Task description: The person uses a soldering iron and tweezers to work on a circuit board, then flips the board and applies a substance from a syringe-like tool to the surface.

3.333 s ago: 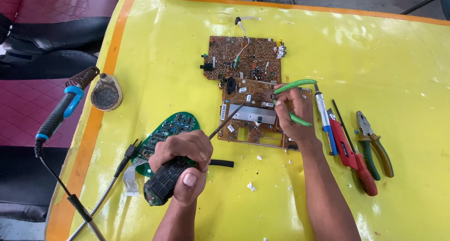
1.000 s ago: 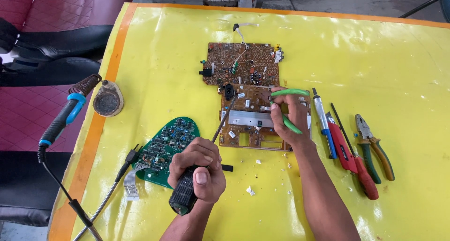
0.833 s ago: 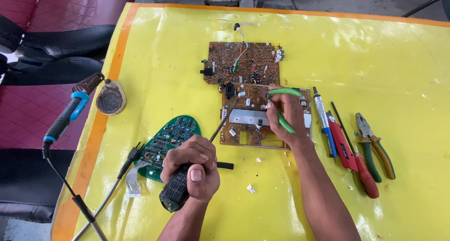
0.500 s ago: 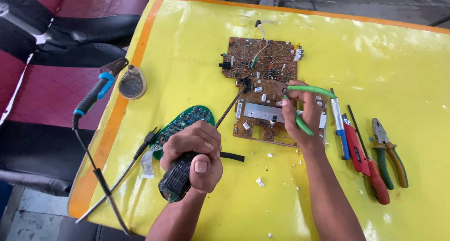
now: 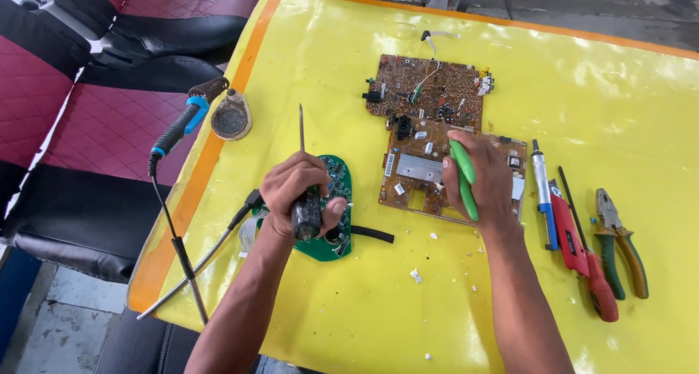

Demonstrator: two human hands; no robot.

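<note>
My left hand [image 5: 295, 188] grips a black-handled screwdriver [image 5: 301, 130], its thin shaft pointing up and away over the yellow table cover [image 5: 349, 301]. The hand hovers above a green rounded circuit board [image 5: 336, 199]. My right hand [image 5: 484, 177] rests on a large brown circuit board [image 5: 429, 119] and holds a green-handled tool [image 5: 461, 176] flat against it. A white wire [image 5: 437, 36] leads off the brown board's far edge.
A blue-handled soldering iron [image 5: 183, 123] and a round dish [image 5: 231, 119] sit at the table's left edge, cords trailing off it. To the right lie a blue tool [image 5: 542, 192], a red-handled tool [image 5: 582, 261] and green-handled pliers [image 5: 619, 250]. Red and black seats [image 5: 87, 126] stand on the left.
My left hand has swung the screwdriver off the brown board and raised its tip to point away, over the green board. My right hand has settled flat on the brown board.
</note>
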